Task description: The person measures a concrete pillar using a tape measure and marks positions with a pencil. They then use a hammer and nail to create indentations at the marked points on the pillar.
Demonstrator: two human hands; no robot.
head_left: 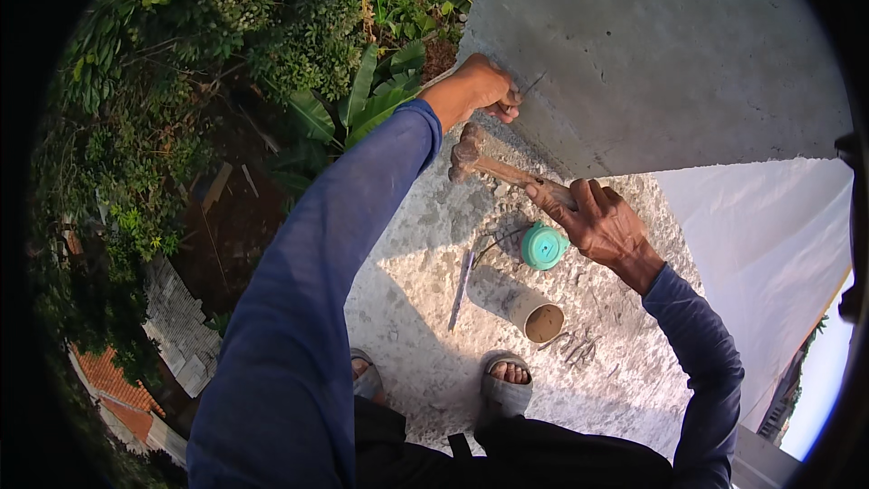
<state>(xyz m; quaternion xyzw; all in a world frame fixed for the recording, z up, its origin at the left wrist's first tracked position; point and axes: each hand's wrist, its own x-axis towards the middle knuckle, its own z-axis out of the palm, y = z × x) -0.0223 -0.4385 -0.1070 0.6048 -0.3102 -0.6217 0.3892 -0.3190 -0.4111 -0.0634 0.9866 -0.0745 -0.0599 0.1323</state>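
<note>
My left hand [486, 89] is closed in a pinch at the lower left part of a grey concrete wall [661, 54]. A thin dark nail [534, 85] shows at its fingertips against that surface; part of it may be shadow. In my right hand [611, 225] is a hammer [502, 169], gripped by its worn wooden handle. The rusty hammer head points left, just below my left hand and apart from it. Beneath the hammer, a round turquoise tape measure or string reel [544, 246] lies on the rough concrete floor [416, 281].
A pipe-like cylinder [541, 320] stands near my sandalled feet [509, 380], beside several loose nails [576, 349] and a slim pen-like stick [462, 290]. White sheeting [751, 244] hangs at right. Past the left edge lie trees [299, 36] and roofs [113, 380] far below.
</note>
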